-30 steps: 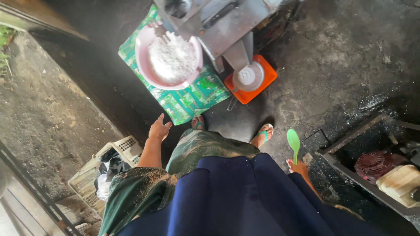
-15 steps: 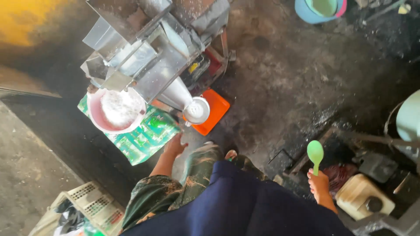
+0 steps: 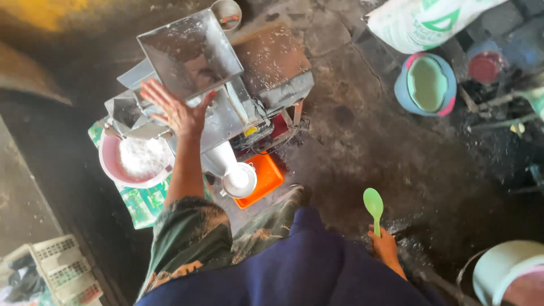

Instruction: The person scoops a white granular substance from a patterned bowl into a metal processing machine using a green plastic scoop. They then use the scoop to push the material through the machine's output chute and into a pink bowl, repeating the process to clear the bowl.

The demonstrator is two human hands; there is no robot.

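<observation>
fingers spread wide, the left hand [image 3: 178, 110] hovers empty over the metal grating machine [image 3: 218, 93], at the lower edge of its square hopper [image 3: 190, 54]. right hand [image 3: 385, 246] closes around the handle of a green plastic spoon [image 3: 373, 207], bowl up, held low beside the blue skirt [image 3: 306, 272]. pink basin [image 3: 110, 167] of white grated pulp sits under the machine's left side; an orange tray [image 3: 267, 177] lies just right of the white outlet cup [image 3: 239, 180].

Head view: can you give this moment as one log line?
left hand: open, over metal machine | right hand: holds green spoon | pink bowl: white shreds
</observation>
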